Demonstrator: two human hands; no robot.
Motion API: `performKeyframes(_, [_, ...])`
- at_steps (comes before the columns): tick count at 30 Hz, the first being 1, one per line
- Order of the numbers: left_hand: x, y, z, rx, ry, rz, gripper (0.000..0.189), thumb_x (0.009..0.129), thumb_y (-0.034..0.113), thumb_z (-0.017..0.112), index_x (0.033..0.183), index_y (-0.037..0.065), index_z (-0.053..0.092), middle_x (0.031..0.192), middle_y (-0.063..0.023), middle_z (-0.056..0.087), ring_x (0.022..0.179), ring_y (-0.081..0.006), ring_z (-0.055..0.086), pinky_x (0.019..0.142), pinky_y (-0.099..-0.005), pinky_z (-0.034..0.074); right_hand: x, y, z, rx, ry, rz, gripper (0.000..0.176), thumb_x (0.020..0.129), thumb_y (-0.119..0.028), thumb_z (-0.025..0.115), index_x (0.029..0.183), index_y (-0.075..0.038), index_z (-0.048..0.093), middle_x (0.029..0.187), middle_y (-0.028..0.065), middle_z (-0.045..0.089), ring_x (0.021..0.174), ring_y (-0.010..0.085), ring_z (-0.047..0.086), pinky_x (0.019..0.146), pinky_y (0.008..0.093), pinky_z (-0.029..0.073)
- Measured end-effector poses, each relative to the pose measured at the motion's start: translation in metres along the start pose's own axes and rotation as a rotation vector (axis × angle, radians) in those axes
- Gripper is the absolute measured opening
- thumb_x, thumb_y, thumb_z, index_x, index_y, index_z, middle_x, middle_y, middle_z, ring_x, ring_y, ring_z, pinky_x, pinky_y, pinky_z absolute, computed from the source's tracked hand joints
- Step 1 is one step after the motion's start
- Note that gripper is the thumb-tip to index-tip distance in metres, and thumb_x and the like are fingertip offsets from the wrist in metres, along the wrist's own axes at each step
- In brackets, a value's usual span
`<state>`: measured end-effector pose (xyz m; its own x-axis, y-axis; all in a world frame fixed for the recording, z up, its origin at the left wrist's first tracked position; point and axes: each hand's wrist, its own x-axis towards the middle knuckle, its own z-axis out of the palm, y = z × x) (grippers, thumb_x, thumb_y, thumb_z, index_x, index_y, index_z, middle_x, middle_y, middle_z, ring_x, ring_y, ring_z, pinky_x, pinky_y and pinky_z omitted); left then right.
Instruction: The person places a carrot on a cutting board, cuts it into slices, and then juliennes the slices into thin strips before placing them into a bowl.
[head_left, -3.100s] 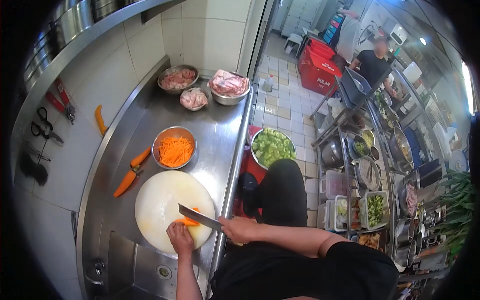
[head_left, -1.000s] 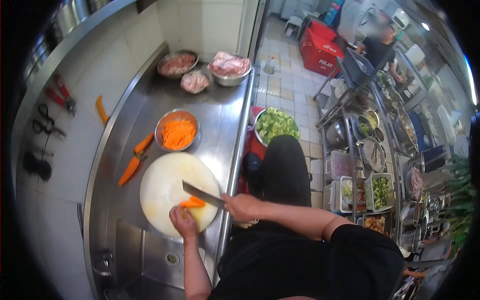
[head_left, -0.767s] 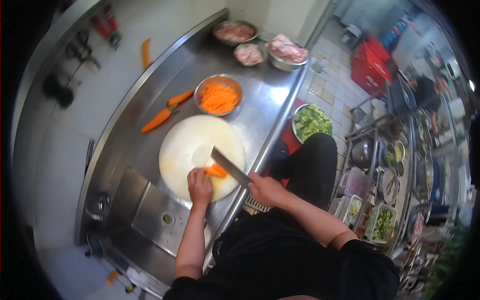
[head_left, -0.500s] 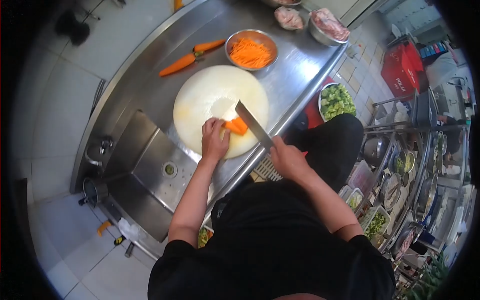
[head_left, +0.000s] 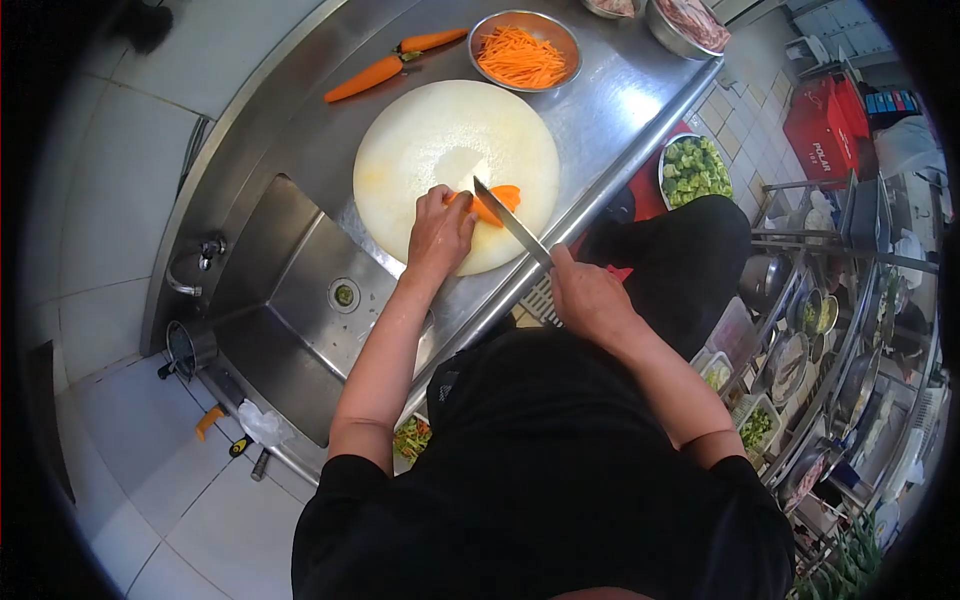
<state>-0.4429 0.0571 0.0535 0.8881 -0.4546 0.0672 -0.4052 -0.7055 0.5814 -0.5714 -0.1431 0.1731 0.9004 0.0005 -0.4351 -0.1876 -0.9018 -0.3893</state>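
Note:
On the round white cutting board (head_left: 420,130) lies a piece of carrot (head_left: 505,197). My left hand (head_left: 442,232) presses its fingertips on the left end of the carrot. My right hand (head_left: 590,295) is closed round the handle of a broad knife (head_left: 515,225), whose blade crosses over the carrot close to my left fingers. Whether the edge is in the carrot cannot be made out. Behind the board stands a metal bowl (head_left: 574,68) of shredded carrot (head_left: 522,58). Two whole carrots (head_left: 365,80) rest to its left on the steel counter.
A steel sink (head_left: 310,300) with a faucet (head_left: 190,270) is at the left. Bowls of meat (head_left: 690,25) stand at the far counter end. Beyond the counter's right edge are a bowl of chopped greens (head_left: 695,170), a red bag (head_left: 825,130) and racks with pans.
The knife blade has moved left onto the carrot, close to my left fingers. The whole view has shifted, so the board and bowl appear higher.

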Motion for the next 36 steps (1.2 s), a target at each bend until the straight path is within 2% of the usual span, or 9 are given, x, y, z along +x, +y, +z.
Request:
performKeyframes(6, [0.001,0.000,-0.001,-0.002,-0.047,-0.015,0.034,0.092,0.021,0.067,0.122,0.007,0.066,0.125,-0.0164,0.053,0.117,-0.0361,0.051,0.098,-0.0435,0.049,0.001,-0.007,-0.005,-0.019,-0.050,0.027,0.020,0.095,-0.009,0.044,0.111,0.002,0.049,0.088,0.0270,0.070,0.085,0.0443,0.070,0.076,0.0566,0.053])
performKeyframes(10, [-0.001,0.000,0.002,-0.019,0.002,-0.012,0.031,0.092,0.020,0.067,0.119,0.006,0.066,0.123,-0.0153,0.054,0.116,-0.0354,0.052,0.099,-0.0433,0.048,0.002,-0.011,-0.010,-0.049,-0.081,0.035,0.020,0.093,-0.005,0.045,0.111,0.001,0.049,0.090,0.0269,0.070,0.088,0.0438,0.070,0.077,0.0558,0.054])
performKeyframes(20, [-0.002,0.000,0.004,-0.026,0.040,0.002,0.029,0.091,0.018,0.068,0.118,0.006,0.066,0.122,-0.0148,0.054,0.115,-0.0349,0.053,0.098,-0.0432,0.048,0.009,-0.013,-0.004,-0.113,-0.170,0.077,0.022,0.093,-0.004,0.046,0.114,0.001,0.047,0.086,0.0270,0.070,0.086,0.0427,0.071,0.075,0.0536,0.055])
performKeyframes(25, [-0.004,0.000,0.007,-0.040,0.061,0.001,0.031,0.090,0.017,0.070,0.118,0.006,0.066,0.122,-0.0152,0.054,0.115,-0.0353,0.053,0.098,-0.0436,0.048,0.032,0.010,0.040,-0.103,-0.059,0.018,0.021,0.092,-0.004,0.047,0.112,0.002,0.046,0.078,0.0263,0.069,0.078,0.0434,0.071,0.071,0.0538,0.056])
performKeyframes(30, [-0.002,-0.004,0.005,-0.097,0.025,-0.002,0.032,0.091,0.017,0.068,0.121,0.008,0.065,0.125,-0.0168,0.052,0.118,-0.0370,0.051,0.100,-0.0447,0.047,0.035,0.008,0.023,-0.059,-0.061,0.019,0.020,0.093,-0.006,0.047,0.112,0.002,0.045,0.079,0.0271,0.068,0.078,0.0437,0.070,0.071,0.0554,0.055])
performKeyframes(36, [-0.004,-0.003,0.008,-0.095,0.042,-0.015,0.030,0.090,0.017,0.070,0.119,0.008,0.067,0.121,-0.0142,0.054,0.114,-0.0344,0.054,0.099,-0.0433,0.047,0.014,-0.004,0.007,-0.015,-0.037,0.050,0.019,0.095,-0.008,0.046,0.111,0.002,0.045,0.080,0.0284,0.068,0.080,0.0445,0.070,0.072,0.0566,0.054])
